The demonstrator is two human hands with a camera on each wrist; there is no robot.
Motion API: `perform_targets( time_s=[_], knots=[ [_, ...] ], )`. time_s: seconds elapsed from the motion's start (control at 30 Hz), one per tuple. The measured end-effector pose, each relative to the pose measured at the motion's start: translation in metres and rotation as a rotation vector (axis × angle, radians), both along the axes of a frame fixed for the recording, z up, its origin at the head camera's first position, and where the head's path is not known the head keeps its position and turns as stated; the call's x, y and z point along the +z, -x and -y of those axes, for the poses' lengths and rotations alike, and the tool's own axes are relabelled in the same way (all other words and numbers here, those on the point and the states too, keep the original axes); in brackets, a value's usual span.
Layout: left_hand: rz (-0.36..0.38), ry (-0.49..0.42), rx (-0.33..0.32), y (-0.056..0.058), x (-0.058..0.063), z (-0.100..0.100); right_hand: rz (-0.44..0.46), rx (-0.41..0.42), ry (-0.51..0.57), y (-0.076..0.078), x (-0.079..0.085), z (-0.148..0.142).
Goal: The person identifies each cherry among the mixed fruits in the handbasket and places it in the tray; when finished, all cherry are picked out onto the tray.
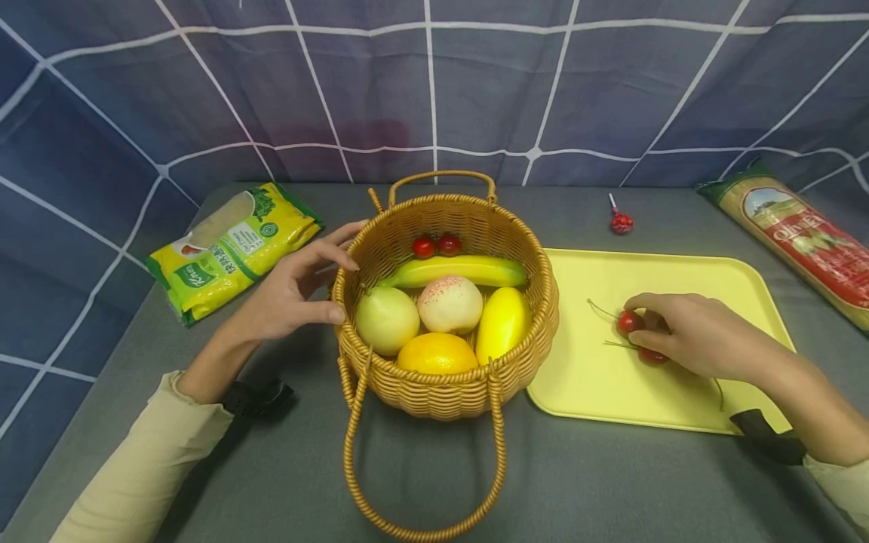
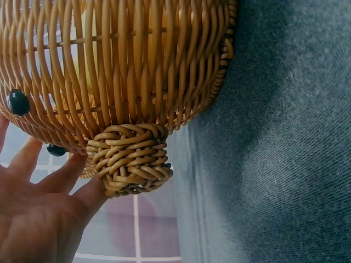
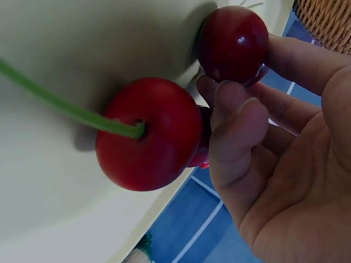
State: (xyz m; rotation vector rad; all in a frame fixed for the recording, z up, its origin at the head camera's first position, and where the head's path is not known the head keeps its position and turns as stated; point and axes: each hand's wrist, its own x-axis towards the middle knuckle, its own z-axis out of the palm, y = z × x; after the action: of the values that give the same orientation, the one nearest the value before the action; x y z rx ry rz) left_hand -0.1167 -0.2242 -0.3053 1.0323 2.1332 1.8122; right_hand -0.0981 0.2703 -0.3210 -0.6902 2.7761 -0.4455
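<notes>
My left hand (image 1: 299,283) rests spread fingers against the left rim of a round wicker basket (image 1: 434,396); in the left wrist view its fingertips lie by a woven knob (image 2: 131,159). Inside the basket are a banana (image 1: 462,270), a green pear (image 1: 387,320), a pale peach (image 1: 450,304), an orange (image 1: 437,354), a yellow oval fruit (image 1: 504,324) and two cherries (image 1: 436,246). Above a yellow tray (image 1: 584,392), my right hand (image 1: 699,332) pinches a red cherry (image 3: 233,44) between thumb and fingers. Another stemmed cherry (image 3: 148,134) lies near the palm, with one partly hidden behind it.
A yellow Knorr bag (image 1: 234,253) lies left of the basket. Behind the tray is a red lollipop (image 1: 621,222), and a long red-labelled package (image 1: 801,234) lies at the far right. One basket handle (image 1: 498,452) hangs down in front; the other stands at the back.
</notes>
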Motion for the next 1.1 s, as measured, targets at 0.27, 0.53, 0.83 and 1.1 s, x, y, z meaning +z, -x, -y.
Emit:
perform_targets(
  time_s=[0.27,0.53,0.83,1.1],
  knots=[
    [0.000,-0.006,-0.004,0.001,0.000,-0.001,-0.002,-0.007,0.033,-0.002,0.007,-0.005],
    [0.012,-0.012,0.009,0.000,-0.001,0.000,-0.095,-0.010,0.088,-0.001,0.027,0.009],
    [0.004,-0.012,0.006,0.000,0.000,-0.001,-0.254,0.010,0.190,-0.004,0.062,0.039],
    [0.006,-0.012,0.011,0.000,-0.001,0.000,-0.359,0.126,0.273,-0.002,0.095,0.077]
  ],
)
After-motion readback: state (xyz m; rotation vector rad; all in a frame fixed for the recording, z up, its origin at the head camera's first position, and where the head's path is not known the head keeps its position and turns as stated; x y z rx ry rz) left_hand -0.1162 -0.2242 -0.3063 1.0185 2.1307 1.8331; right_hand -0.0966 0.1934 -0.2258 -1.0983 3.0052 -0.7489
